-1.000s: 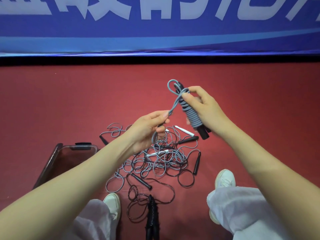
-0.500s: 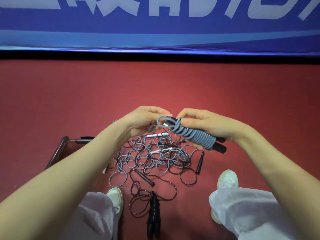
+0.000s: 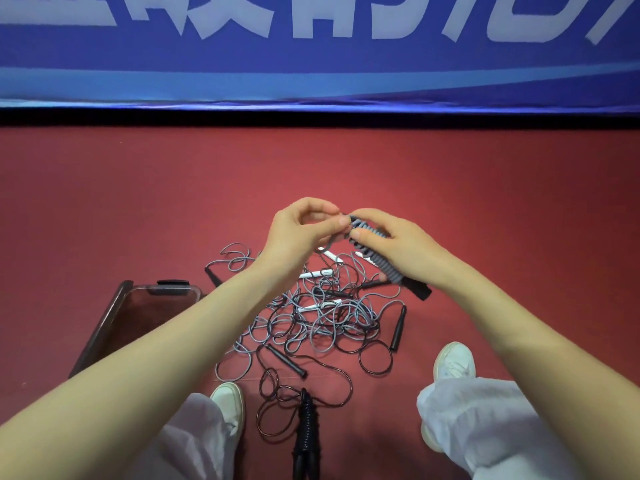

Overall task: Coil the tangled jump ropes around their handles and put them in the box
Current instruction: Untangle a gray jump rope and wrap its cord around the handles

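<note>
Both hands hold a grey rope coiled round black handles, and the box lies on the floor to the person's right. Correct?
No: the head view shows the box on the floor to the person's left. The left hand and right hand do hold the grey rope coiled round black handles.

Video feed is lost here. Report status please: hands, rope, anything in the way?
Right hand grips grey coiled rope. Left hand pinches its loose end. Tangled ropes below; box at left.

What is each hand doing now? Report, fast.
Left hand: closed, pinching the loose end of the grey rope.
Right hand: closed, gripping the coiled grey rope.
</note>
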`<action>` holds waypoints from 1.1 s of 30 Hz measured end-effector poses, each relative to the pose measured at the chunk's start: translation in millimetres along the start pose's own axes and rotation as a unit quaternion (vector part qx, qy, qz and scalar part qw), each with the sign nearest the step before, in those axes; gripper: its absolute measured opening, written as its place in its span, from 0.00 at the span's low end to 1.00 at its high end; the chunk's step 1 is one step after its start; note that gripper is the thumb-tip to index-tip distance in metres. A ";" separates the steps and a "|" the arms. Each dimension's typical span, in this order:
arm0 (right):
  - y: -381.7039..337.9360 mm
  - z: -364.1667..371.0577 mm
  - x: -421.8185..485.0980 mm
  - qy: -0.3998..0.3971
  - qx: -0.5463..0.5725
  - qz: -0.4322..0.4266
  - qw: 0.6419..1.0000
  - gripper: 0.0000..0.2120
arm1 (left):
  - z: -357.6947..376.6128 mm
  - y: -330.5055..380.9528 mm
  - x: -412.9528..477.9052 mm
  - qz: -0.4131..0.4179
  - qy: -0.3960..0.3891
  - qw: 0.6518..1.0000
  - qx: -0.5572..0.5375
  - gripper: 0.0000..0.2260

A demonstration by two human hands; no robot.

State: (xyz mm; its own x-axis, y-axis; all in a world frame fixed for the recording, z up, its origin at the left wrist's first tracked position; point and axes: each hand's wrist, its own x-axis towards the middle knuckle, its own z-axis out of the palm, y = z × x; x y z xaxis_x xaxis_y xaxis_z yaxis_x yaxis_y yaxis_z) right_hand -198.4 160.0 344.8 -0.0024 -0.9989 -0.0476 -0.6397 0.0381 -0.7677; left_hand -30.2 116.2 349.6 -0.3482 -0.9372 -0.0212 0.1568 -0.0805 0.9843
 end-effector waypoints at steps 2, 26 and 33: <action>-4.1 3.1 -0.3 0.025 0.064 -0.016 0.998 0.12 | 2.9 -2.0 -1.1 0.041 0.048 0.998 0.012 0.08; -25.8 24.9 23.5 0.063 0.146 -0.007 0.987 0.06 | 4.9 -6.5 -2.6 -0.151 -0.096 0.981 -0.077 0.19; -17.9 9.0 15.1 0.201 -0.053 -0.248 0.946 0.08 | -1.5 -4.3 1.1 -0.151 -0.102 0.983 -0.023 0.16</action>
State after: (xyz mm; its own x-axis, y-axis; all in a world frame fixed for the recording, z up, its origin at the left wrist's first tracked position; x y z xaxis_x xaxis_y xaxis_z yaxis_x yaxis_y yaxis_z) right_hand -180.1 144.5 352.0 0.0403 -0.8239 0.5652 -0.7118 -0.4207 -0.5624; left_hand -29.8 115.0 345.1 -0.5634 -0.7807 -0.2703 0.0588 -0.3642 0.9295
